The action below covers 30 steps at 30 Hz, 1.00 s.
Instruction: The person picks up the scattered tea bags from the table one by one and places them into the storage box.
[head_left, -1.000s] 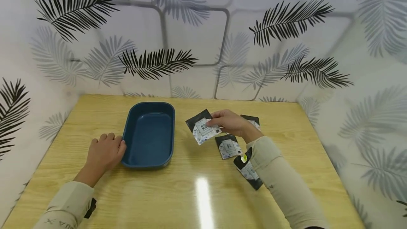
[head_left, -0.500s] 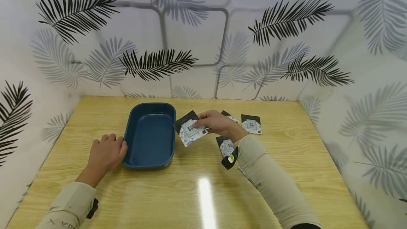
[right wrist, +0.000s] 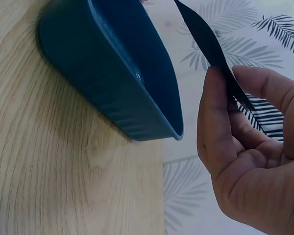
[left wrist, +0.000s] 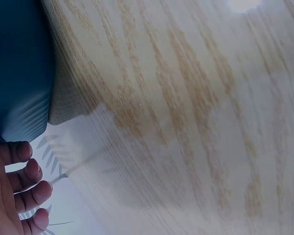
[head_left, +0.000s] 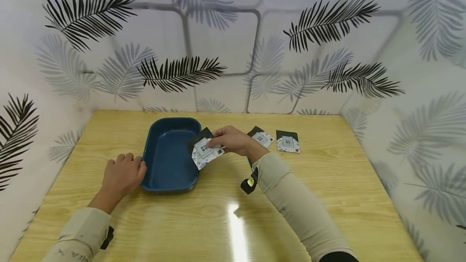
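My right hand (head_left: 234,140) pinches a flat square sachet (head_left: 205,153), dark at one end and white with a printed label at the other. Part of that sachet overlaps the right rim of the deep blue bin (head_left: 169,165). In the right wrist view, the sachet (right wrist: 206,39) is seen edge-on between thumb and fingers, beside the bin (right wrist: 83,58). My left hand (head_left: 123,175) is at the bin's left side, its thumb at the rim. The left wrist view shows that hand's fingers (left wrist: 29,196) loosely bent, near the bin's outer wall (left wrist: 19,83).
Two similar sachets lie at the back right, one nearer (head_left: 261,136) and one farther right (head_left: 288,141). Another is mostly covered by the right forearm (head_left: 295,205). The wooden table (head_left: 174,229) meets a leaf-patterned wall (head_left: 218,43) behind.
My right hand has carried the sachet leftward, from beside the bin to over its right rim. The sachets at the back right have come into fuller view. My left hand stays at the bin.
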Tool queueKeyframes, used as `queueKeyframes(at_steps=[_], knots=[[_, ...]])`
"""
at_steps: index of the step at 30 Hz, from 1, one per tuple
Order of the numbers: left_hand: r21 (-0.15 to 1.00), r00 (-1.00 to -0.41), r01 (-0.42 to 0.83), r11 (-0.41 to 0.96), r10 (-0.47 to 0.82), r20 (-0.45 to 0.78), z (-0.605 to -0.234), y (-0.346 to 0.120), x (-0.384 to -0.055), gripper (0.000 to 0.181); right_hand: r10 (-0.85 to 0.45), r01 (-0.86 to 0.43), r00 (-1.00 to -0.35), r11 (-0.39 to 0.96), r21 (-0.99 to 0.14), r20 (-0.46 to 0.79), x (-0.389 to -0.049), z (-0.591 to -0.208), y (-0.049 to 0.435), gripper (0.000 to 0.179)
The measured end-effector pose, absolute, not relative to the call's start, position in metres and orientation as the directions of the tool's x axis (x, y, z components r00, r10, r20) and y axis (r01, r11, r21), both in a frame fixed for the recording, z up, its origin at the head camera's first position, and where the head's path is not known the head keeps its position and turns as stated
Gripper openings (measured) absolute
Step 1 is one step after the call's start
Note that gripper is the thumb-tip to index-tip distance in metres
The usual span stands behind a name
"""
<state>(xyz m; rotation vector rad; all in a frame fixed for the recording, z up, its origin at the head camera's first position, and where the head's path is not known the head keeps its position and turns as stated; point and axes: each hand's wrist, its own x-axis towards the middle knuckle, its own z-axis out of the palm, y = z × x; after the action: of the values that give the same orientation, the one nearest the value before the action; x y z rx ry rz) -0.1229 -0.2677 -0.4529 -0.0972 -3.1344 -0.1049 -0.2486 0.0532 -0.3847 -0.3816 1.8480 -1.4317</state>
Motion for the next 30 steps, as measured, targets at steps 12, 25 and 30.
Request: queueKeyframes(at_steps=[12,25,30], knots=[[0.067,-0.998,0.063,0.996,0.062,0.017,-0.452,-0.265,-0.123,0.039,-0.589,0.218,-0.698,0.367,-0.904,-0.408,-0.241,-0.392,0.02,0.03],[0.053,-0.998,0.066,0.996,0.066,0.002,-0.453,-0.262,-0.124,0.039,-0.476,0.024,-0.835,0.47,-0.882,-0.276,-0.23,-0.409,-0.009,0.037],[0.051,-0.998,0.064,0.997,0.064,0.005,-0.451,-0.263,-0.123,0.039,-0.498,-0.148,-0.844,0.575,-0.805,-0.2,-0.223,-0.412,-0.025,0.04]])
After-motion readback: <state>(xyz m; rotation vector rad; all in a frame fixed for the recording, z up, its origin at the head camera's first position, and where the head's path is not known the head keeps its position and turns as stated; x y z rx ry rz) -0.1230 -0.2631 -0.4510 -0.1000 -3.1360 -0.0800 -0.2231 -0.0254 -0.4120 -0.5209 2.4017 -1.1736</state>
